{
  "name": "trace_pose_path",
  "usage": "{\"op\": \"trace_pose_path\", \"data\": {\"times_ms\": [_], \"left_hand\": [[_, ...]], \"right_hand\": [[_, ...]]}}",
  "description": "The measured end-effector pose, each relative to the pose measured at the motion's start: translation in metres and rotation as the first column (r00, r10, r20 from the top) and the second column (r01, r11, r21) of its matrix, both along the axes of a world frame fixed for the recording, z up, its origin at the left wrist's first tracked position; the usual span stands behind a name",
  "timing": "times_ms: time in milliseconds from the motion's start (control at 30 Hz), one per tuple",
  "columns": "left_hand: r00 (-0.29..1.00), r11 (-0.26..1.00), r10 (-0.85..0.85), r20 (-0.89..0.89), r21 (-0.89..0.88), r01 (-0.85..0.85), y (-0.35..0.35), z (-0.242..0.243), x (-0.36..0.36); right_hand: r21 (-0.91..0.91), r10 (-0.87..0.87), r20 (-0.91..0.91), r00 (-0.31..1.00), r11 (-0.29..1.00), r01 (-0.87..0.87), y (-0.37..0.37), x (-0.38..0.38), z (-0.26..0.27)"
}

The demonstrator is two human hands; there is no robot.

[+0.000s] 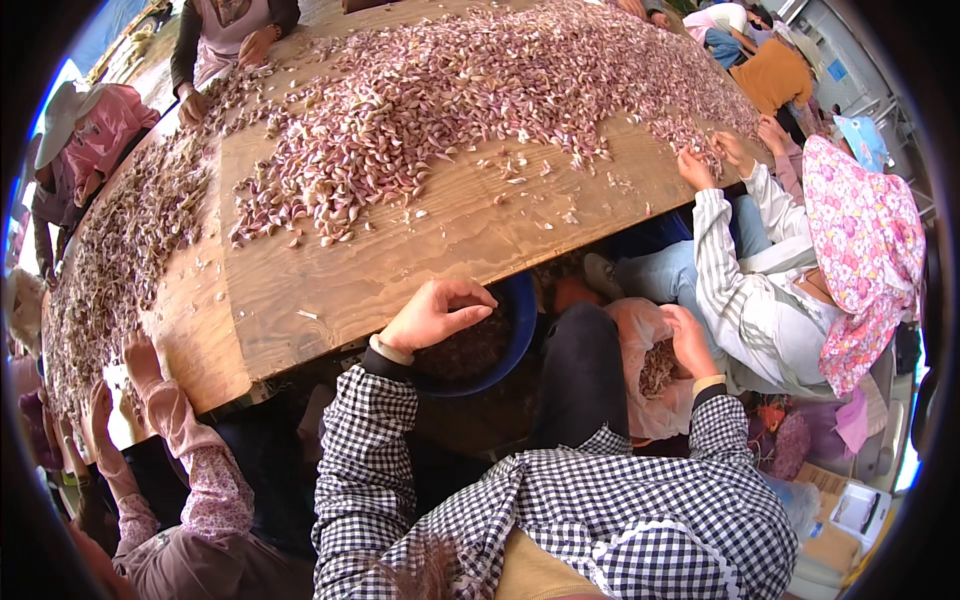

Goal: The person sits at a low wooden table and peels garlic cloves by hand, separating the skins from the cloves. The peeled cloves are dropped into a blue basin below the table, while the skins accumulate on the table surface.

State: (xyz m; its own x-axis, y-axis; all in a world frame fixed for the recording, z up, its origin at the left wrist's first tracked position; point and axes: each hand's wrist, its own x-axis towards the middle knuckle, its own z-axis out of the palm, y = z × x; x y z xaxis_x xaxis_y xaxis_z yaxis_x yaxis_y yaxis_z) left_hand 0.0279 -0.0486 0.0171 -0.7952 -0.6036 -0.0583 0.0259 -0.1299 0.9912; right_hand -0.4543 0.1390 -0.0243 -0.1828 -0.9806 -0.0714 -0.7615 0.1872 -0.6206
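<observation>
My left hand point(435, 313) hovers at the near edge of the wooden table point(315, 289), above a blue bucket point(519, 330) with dark contents. Its thumb and forefinger come together at the tips; nothing shows between them, though something small could be hidden. Beside my right knee, my right hand point(688, 343) is at the mouth of a translucent pinkish plastic bag point(630, 322). Dry husk-like scraps point(656, 369) fill part of this bag. Whether the right fingers grip anything cannot be seen. A large heap of purplish garlic cloves point(420, 105) covers the table beyond my left hand.
At my right sits a co-worker in a floral hat point(862, 247), both hands over the cloves. Another co-worker's sleeves point(210, 480) are close on my left. A darker clove pile point(135, 217) runs along the table's left side. More people work around the far edges.
</observation>
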Motion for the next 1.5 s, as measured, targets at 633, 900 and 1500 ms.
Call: {"op": "trace_pose_path", "data": {"times_ms": [633, 900, 1500], "left_hand": [[0.862, 0.869, 0.493, -0.114, 0.01, -0.496, -0.025, -0.013, 0.027], [0.702, 0.697, 0.711, -0.047, -0.089, -0.711, -0.038, -0.007, 0.034], [0.475, 0.413, 0.88, -0.028, -0.45, -0.792, -0.037, -0.022, 0.048]], "right_hand": [[-0.389, 0.323, -0.059, 0.944, 0.864, -0.32, -0.229, 0.082, 0.027], [-0.418, -0.134, -0.311, 0.941, 0.908, -0.009, -0.42, 0.172, 0.003], [-0.286, 0.519, -0.457, 0.722, 0.684, -0.672, -0.288, 0.353, 0.004]]}}
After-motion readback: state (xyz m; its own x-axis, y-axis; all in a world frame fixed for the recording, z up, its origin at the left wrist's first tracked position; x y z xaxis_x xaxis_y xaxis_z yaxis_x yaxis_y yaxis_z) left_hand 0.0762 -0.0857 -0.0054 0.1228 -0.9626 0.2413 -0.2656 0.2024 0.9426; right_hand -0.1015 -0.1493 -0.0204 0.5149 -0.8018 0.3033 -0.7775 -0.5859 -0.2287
